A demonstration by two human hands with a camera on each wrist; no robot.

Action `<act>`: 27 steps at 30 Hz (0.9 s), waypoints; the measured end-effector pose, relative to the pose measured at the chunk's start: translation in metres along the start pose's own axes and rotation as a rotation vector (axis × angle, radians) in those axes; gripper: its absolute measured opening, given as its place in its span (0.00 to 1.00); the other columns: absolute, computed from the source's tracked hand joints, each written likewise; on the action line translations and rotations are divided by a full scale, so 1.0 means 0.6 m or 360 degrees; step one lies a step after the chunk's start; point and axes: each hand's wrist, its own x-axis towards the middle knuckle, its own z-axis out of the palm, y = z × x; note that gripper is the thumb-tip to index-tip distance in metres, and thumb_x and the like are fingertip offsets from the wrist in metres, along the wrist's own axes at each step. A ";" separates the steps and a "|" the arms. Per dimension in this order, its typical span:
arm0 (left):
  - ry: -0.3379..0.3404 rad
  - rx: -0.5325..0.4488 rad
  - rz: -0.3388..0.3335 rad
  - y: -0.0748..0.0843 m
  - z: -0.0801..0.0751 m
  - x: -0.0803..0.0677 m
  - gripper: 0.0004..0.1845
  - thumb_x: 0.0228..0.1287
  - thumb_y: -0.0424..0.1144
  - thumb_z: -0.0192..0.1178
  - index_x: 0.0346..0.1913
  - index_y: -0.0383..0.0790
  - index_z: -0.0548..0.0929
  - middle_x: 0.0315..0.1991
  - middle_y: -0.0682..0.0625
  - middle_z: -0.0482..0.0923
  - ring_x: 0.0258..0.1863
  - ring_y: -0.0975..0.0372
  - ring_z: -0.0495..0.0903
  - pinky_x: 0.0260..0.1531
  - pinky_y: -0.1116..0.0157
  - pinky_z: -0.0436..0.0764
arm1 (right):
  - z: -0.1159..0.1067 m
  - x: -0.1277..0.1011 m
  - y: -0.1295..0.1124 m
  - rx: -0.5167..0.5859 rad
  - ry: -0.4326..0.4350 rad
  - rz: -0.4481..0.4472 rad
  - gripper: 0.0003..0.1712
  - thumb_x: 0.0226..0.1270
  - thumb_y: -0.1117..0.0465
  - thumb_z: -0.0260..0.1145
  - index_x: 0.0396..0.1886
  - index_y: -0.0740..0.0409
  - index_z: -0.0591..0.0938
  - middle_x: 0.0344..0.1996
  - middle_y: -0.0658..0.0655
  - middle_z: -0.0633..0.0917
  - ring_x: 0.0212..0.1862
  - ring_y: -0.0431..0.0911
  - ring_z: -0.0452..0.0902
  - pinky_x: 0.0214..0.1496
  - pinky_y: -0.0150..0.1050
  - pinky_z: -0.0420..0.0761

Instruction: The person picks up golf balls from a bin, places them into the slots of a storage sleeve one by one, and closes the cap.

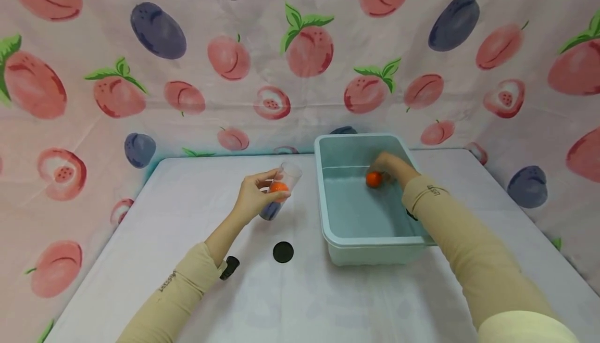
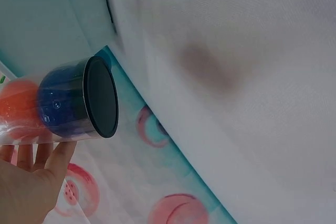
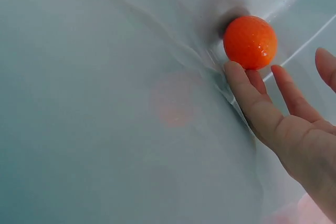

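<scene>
My left hand (image 1: 253, 197) grips a clear plastic tube (image 1: 292, 171), thumb on one side and fingers on the other, tilted above the white table. Inside sit an orange ball (image 1: 279, 190) and, below it, a blue ball (image 2: 59, 100); a black cap (image 2: 101, 97) closes the tube's lower end. My right hand (image 1: 390, 166) reaches down into the pale blue-green bin (image 1: 330, 236). Its fingertips are right at a loose glossy orange ball (image 3: 250, 42), with the fingers spread and only slightly bent in the right wrist view. No fingers wrap round that ball.
A round black disc (image 1: 283, 252) lies flat on the table (image 1: 300, 301), left of the bin. Small black devices (image 1: 229, 268) show at both sleeve cuffs. Behind the table hangs a fruit-print cloth (image 1: 187, 62). The bin's raised walls surround my right hand.
</scene>
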 end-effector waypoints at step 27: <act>-0.0018 0.0001 0.0061 -0.015 -0.002 0.004 0.32 0.50 0.32 0.71 0.61 0.36 0.75 0.52 0.38 0.80 0.52 0.49 0.78 0.52 0.54 0.79 | 0.044 0.046 0.008 -0.0126 -0.0392 0.0075 0.28 0.60 0.63 0.67 0.55 0.75 0.70 0.52 0.71 0.71 0.45 0.55 0.78 0.46 0.40 0.84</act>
